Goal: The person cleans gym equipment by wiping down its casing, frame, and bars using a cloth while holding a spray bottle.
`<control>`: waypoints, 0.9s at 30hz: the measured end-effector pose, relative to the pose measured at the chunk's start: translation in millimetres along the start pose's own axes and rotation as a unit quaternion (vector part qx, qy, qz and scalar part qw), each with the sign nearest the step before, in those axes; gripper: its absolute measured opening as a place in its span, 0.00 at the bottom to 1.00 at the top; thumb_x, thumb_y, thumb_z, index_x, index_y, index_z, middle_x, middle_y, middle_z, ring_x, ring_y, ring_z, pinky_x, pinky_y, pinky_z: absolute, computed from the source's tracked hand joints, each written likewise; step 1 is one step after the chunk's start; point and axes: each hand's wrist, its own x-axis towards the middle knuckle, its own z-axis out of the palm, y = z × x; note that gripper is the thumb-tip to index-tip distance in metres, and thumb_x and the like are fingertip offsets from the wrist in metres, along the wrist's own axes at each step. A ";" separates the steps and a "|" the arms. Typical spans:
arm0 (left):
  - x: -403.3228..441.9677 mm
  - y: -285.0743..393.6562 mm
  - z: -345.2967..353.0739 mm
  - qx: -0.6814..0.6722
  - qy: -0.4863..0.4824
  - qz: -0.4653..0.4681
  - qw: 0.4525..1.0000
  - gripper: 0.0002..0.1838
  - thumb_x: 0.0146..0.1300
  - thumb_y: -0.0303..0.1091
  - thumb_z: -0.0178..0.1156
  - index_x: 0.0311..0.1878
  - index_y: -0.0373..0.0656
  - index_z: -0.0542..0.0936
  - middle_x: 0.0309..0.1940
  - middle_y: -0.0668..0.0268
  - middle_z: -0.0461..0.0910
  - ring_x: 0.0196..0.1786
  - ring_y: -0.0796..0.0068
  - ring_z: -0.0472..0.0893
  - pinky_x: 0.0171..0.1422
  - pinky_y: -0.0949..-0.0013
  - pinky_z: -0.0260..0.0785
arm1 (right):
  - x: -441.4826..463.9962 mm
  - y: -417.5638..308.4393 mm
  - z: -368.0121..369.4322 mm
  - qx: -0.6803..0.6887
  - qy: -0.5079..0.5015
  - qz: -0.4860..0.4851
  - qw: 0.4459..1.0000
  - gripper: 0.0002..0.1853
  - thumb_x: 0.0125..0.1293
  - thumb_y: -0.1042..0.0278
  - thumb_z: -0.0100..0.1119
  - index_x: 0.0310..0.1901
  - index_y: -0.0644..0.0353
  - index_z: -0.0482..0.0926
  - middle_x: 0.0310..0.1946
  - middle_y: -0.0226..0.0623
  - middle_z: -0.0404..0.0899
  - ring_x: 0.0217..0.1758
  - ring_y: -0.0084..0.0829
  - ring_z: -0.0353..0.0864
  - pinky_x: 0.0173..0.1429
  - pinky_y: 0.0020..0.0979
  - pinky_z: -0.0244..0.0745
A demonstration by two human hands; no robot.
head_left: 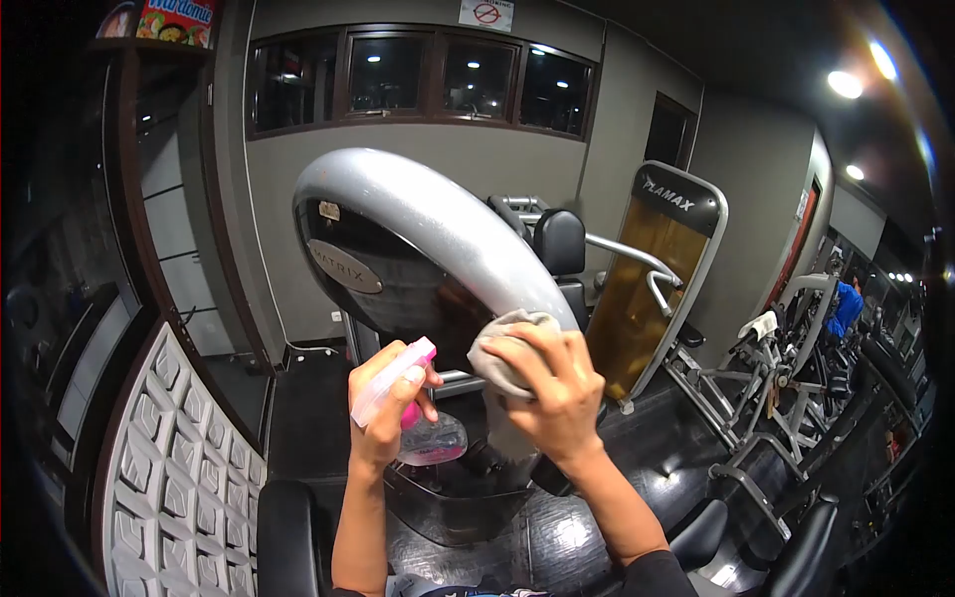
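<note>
My left hand (pixel 386 398) is wrapped round the neck of a clear spray bottle (pixel 434 440) with a pink and white trigger head. The bottle tilts, its body hanging to the right of my wrist. In my right hand (pixel 559 398) a grey cloth (pixel 507 348) is bunched up and pressed against the lower right part of a silver curved frame (pixel 428 199). Part of the cloth hangs down below my fingers. The frame arches over the black panel of an exercise machine, which carries an oval MATRIX badge (pixel 344 266).
Behind stands another machine with a PLAMAX weight tower (pixel 657 289) and a black padded seat back (pixel 560 242). A white patterned panel (pixel 174 478) runs along the left. More gym equipment (pixel 786 348) fills the right side, with a black pad (pixel 286 537) near me at lower left.
</note>
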 end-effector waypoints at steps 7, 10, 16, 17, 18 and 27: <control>24.7 9.5 -13.2 0.045 -0.036 0.013 0.998 0.16 0.60 0.38 0.57 0.32 0.30 0.79 0.25 0.60 0.79 0.18 0.76 0.77 0.24 0.75 0.66 | 45.1 6.0 -0.3 -0.001 0.108 0.075 0.991 0.25 0.41 0.75 0.61 0.47 0.50 0.82 0.46 0.33 0.78 0.45 0.41 0.78 0.47 0.38 0.77; 36.5 10.8 -20.9 0.058 -0.053 0.033 0.996 0.18 0.60 0.38 0.55 0.34 0.27 0.78 0.26 0.57 0.77 0.18 0.70 0.77 0.20 0.73 0.69 | 44.5 -10.1 7.8 -0.025 0.088 0.065 0.994 0.27 0.42 0.72 0.61 0.51 0.50 0.80 0.48 0.35 0.75 0.50 0.43 0.76 0.49 0.38 0.76; 61.8 13.5 -20.7 0.012 -0.083 0.039 0.996 0.15 0.60 0.37 0.57 0.31 0.31 0.78 0.23 0.63 0.78 0.17 0.79 0.76 0.22 0.76 0.66 | 28.3 -19.1 16.5 -0.094 0.105 0.108 0.984 0.31 0.43 0.65 0.72 0.55 0.51 0.78 0.54 0.41 0.71 0.54 0.46 0.72 0.55 0.43 0.73; 65.1 13.9 -21.1 0.005 -0.091 0.040 0.995 0.15 0.60 0.37 0.57 0.31 0.31 0.78 0.23 0.63 0.78 0.17 0.79 0.76 0.22 0.76 0.66 | 26.7 -18.4 17.1 -0.097 0.123 0.118 0.981 0.31 0.44 0.69 0.72 0.55 0.52 0.78 0.55 0.42 0.70 0.55 0.46 0.72 0.56 0.43 0.73; 68.3 13.7 -22.4 0.006 -0.098 0.042 0.994 0.14 0.60 0.37 0.57 0.31 0.32 0.78 0.22 0.64 0.78 0.17 0.79 0.76 0.22 0.76 0.66 | 27.7 -23.8 12.7 -0.081 0.105 0.135 0.982 0.30 0.45 0.76 0.70 0.56 0.54 0.78 0.53 0.42 0.71 0.54 0.47 0.73 0.56 0.42 0.73; 85.1 7.2 -40.9 -0.032 -0.165 0.007 0.986 0.14 0.60 0.36 0.57 0.27 0.33 0.78 0.20 0.66 0.76 0.16 0.80 0.75 0.21 0.76 0.64 | 55.7 -39.8 22.7 -0.056 0.162 0.186 0.967 0.25 0.45 0.79 0.69 0.49 0.62 0.77 0.48 0.45 0.79 0.52 0.47 0.78 0.57 0.41 0.73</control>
